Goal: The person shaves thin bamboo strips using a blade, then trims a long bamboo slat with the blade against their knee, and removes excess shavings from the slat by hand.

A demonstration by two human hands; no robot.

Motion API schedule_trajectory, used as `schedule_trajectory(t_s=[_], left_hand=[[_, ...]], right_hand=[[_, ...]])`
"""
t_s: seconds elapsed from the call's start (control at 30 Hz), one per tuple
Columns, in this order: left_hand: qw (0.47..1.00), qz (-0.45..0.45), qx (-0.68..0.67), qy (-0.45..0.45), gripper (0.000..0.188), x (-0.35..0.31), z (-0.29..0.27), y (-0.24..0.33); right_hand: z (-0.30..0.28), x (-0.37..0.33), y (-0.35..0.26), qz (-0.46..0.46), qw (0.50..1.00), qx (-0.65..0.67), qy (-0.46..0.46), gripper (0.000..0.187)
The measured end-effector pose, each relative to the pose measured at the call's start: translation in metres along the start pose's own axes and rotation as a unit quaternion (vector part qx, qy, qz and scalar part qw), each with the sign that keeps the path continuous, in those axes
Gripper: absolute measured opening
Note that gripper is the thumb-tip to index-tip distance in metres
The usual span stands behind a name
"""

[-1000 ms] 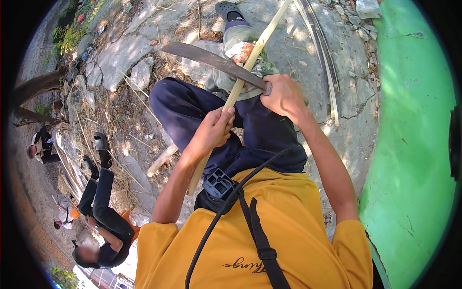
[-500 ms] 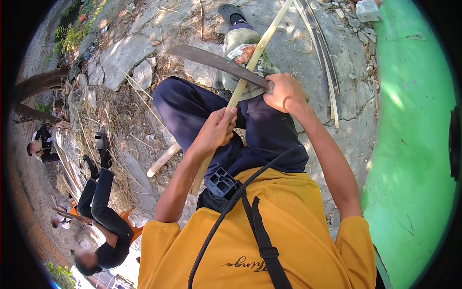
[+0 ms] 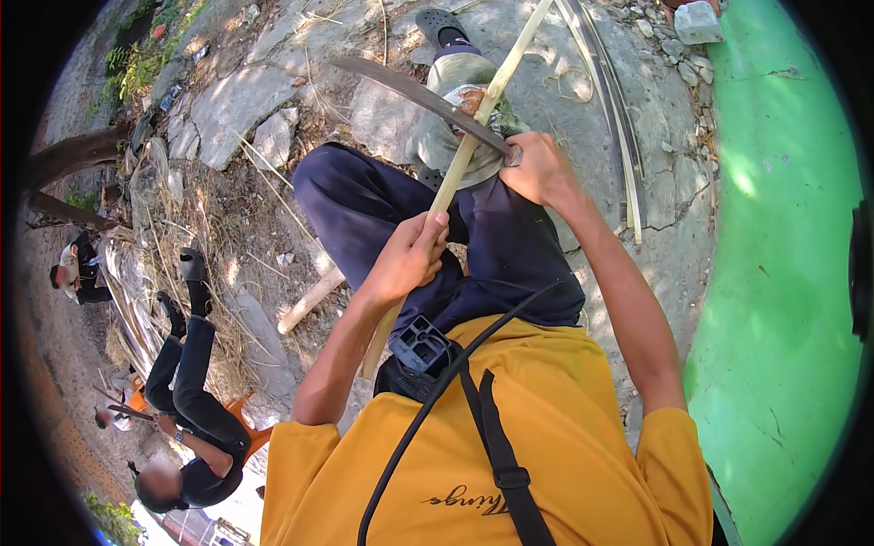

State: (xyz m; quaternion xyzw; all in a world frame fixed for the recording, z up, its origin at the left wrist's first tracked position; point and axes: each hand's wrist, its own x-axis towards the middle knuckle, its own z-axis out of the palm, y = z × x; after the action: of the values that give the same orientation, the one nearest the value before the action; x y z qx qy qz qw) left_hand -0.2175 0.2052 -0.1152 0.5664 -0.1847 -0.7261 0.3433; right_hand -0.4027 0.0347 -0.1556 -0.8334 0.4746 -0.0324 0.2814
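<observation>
My left hand point(image 3: 405, 259) is closed around a long, pale wooden strip point(image 3: 505, 77), which slants from beside my waist up past my knees. In my right hand point(image 3: 542, 171) is the handle of a machete point(image 3: 414, 93); most of the handle is hidden by my fingers. Its dark, broad blade lies across the strip just beyond my left hand and points to the upper left. I cannot tell how deep the edge sits against the wood. Beneath the crossing, a camouflage cloth point(image 3: 442, 146) covers part of my leg.
Long split strips point(image 3: 619, 118) lie on the cracked concrete at right, beside a green surface point(image 3: 774, 273). A round pale stick point(image 3: 311, 300) pokes out left of my legs. At left, a seated person point(image 3: 196, 428) holds a blade, with other people farther off. A pale block point(image 3: 697, 23) sits upper right.
The machete has tilted, its tip swinging upward and slightly right, and the blade looks narrower. The strip shows a flatter face. Both hands keep their grip. The seated person's arms have shifted.
</observation>
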Motion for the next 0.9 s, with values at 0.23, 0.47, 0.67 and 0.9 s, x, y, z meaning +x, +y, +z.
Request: schedule_trajectory(t_s=[0.23, 0.47, 0.67, 0.9], left_hand=[[0.999, 0.005, 0.031, 0.018, 0.039, 0.015, -0.008, 0.006], [0.999, -0.026, 0.022, 0.022, 0.039, -0.022, -0.009, -0.008], [0.998, 0.015, 0.052, 0.030, 0.039, 0.003, -0.007, 0.005], [0.998, -0.017, 0.034, 0.041, 0.039, -0.044, -0.008, -0.026]], right_hand=[[0.009, -0.015, 0.000, -0.028, 0.999, 0.028, 0.013, 0.047], [0.006, -0.002, 0.000, 0.033, 0.999, 0.027, -0.003, 0.048], [0.000, -0.014, -0.008, -0.021, 0.999, 0.033, -0.014, 0.046], [0.007, 0.003, 0.006, 0.078, 0.996, 0.016, -0.030, 0.050]])
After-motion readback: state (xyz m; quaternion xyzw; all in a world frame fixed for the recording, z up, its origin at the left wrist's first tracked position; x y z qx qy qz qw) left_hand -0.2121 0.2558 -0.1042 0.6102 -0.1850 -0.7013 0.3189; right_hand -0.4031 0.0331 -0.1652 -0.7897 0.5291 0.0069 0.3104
